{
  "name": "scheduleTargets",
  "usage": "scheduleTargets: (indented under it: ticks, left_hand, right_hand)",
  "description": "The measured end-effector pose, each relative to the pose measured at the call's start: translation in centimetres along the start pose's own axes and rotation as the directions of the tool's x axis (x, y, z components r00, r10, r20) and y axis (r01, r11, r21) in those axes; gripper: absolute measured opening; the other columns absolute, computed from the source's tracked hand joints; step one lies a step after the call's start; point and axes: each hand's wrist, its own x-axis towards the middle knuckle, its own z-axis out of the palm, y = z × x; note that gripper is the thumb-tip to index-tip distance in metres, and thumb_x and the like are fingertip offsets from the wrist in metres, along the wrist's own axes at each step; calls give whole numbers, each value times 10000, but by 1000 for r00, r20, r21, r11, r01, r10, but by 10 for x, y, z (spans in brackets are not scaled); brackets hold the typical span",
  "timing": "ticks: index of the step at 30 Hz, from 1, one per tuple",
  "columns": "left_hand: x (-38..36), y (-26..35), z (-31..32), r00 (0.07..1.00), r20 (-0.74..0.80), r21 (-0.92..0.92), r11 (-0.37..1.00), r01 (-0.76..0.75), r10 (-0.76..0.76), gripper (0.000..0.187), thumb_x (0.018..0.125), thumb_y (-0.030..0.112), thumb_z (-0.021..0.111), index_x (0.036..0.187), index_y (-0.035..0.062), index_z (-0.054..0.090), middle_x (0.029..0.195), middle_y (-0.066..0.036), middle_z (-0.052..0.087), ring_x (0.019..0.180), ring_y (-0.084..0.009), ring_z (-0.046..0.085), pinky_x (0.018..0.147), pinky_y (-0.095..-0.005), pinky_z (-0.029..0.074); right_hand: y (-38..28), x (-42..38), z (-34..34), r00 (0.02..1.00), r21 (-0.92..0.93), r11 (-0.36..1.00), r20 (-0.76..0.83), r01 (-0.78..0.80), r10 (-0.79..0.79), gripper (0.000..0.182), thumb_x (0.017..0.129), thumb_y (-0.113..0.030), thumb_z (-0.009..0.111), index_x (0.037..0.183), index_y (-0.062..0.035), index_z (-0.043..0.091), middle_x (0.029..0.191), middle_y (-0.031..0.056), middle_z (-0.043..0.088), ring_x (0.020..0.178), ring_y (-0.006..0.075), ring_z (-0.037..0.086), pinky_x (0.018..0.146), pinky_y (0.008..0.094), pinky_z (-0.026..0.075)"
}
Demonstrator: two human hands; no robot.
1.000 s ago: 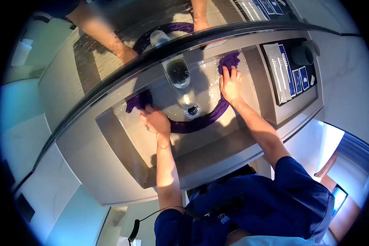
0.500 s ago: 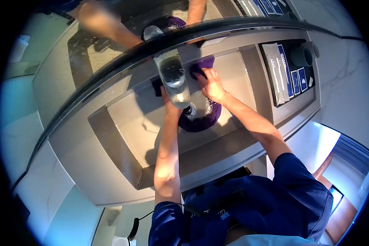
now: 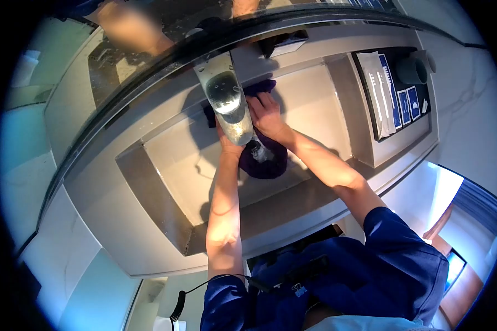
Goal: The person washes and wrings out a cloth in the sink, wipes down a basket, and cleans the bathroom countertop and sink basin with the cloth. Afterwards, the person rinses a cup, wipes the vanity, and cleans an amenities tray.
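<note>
Both hands bunch the purple cloth (image 3: pixel 262 160) behind the tap (image 3: pixel 229 107), upper centre: right hand (image 3: pixel 266 113) gripping it, left hand (image 3: pixel 226 142) hidden; wiping the tap base likely follows

Bright, even indoor light; strong fisheye bending with a black vignette at the edges. Glare glints on the chrome faucet (image 3: pixel 229 107); soft arm shadows fall in the sink (image 3: pixel 171 160).

wall: pale marble (image 3: pixel 469 105) | vanity counter (image 3: pixel 292 212): grey stone | mirror (image 3: pixel 149 38) above | light: bright daylight
</note>
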Motion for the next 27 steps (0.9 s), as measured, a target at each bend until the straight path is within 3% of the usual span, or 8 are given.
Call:
scheduleTargets:
  ticks: [8,10,13,16,19,23,25,27]
  left_hand:
    - [8,25,-10,994,-52,24,995,99,-98,205,917,119,424,1052,3,525,1008,-141,552,954,-285,513,882,-390,385]
    - [10,21,-5,983,-119,-34,990,136,-139,455,752,299,663,1114,86,489,1041,-120,602,963,-280,582,847,-360,449]
    - [14,34,8,917,-232,-426,882,204,-324,489,786,255,661,1145,60,392,1076,-123,554,989,-226,542,888,-344,408]
    - [9,53,-11,826,-83,-681,636,362,-558,433,803,67,636,1152,62,379,1032,-110,555,952,-187,539,848,-326,440]
    - [-14,86,-57,792,52,-870,362,335,-608,423,832,0,580,1205,48,389,1110,-147,560,965,-206,564,840,-335,480]
    - [-80,114,-130,807,-143,-820,525,228,-573,384,818,-25,577,1164,43,425,1131,-152,567,994,-216,568,894,-338,451]
    - [-125,97,-162,663,-278,-706,616,349,-695,404,785,-57,602,1141,57,448,981,-96,601,901,-184,576,816,-300,474]
    - [-156,71,-180,316,-386,-711,498,497,-867,369,802,-60,566,1104,87,413,1013,-99,554,891,-176,547,778,-304,470]
  right_hand:
    - [-17,1,19,862,391,817,-103,-424,497,187,749,-57,554,927,-16,591,777,143,582,669,268,569,599,374,470]
    - [-15,-5,31,791,501,705,-64,-502,609,179,761,-64,540,923,-7,592,777,151,594,675,230,572,616,348,466]
    - [-14,0,40,543,813,273,62,-514,838,183,817,-130,493,873,6,601,706,59,582,650,140,521,617,273,422]
    - [-23,9,6,318,779,-312,535,-543,782,237,842,-267,487,848,-55,593,671,20,542,600,113,506,539,258,408]
    - [-42,5,-52,422,682,-537,730,-496,537,316,839,-368,483,886,-73,586,682,34,566,589,122,532,504,257,426]
    - [-15,-29,-126,397,573,-568,819,-591,414,351,851,-368,465,959,-51,570,708,51,589,621,135,564,525,259,462]
    - [-15,-57,-158,349,692,-422,685,-586,639,322,843,-307,491,1000,-36,566,768,50,598,667,133,564,585,265,473]
    - [-4,-93,-189,320,657,-107,495,-746,808,336,800,-248,552,1043,-15,563,854,68,607,725,144,564,640,272,471]
